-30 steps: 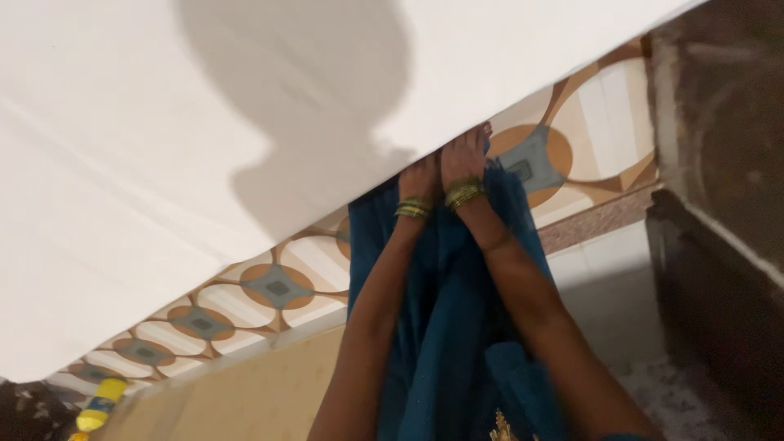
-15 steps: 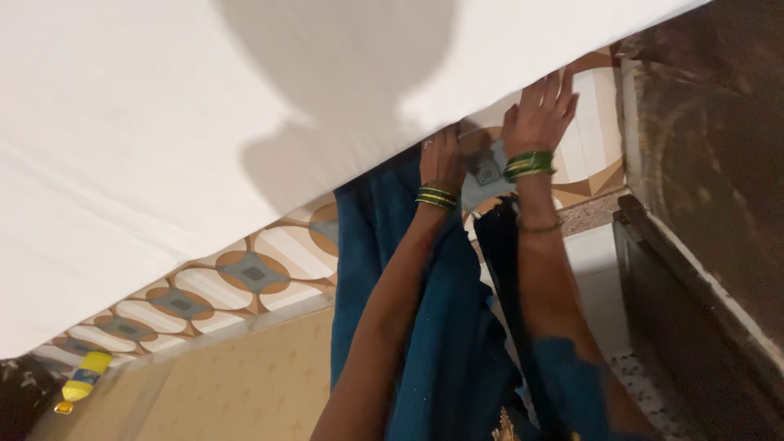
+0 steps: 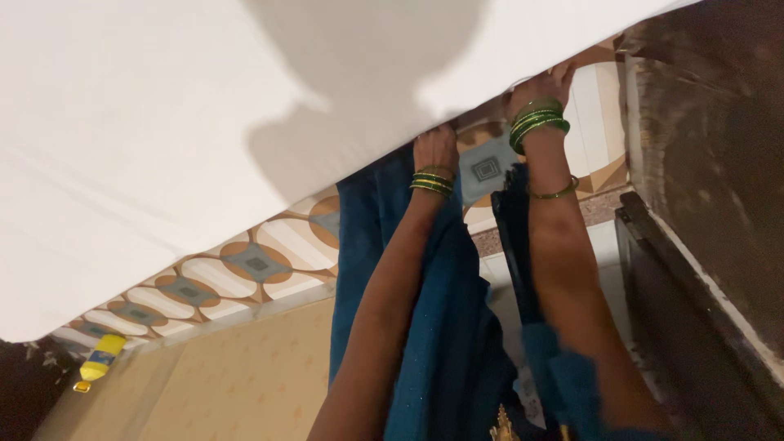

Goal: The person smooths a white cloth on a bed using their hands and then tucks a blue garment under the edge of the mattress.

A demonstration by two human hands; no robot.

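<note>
Left hand (image 3: 435, 151) and right hand (image 3: 541, 88), each at the lower edge of a white sheet (image 3: 163, 139). I see both grips reaching up to that edge, fingers tucked behind the cloth; I cannot tell whether either is closed on it or only pressed against it. The left hand is lower and toward the middle, the right higher and nearer the dark wooden cabinet (image 3: 710, 204). Green bangles (image 3: 537, 122) ring the right wrist, with a thin gold one below; a second green set (image 3: 431, 181) rings the left. Blue fabric (image 3: 441, 327) hangs between and around the forearms. The sheet fills the upper left of the view and carries a dark shadow. Behind it lie patterned tiles (image 3: 245, 265) in brown, cream and grey, and a yellow bottle (image 3: 98, 359) at far left. To work this edge well, I judge, the hands should stay well apart, hold the hem evenly, and keep the cloth taut and clear of the cabinet corner.
</note>
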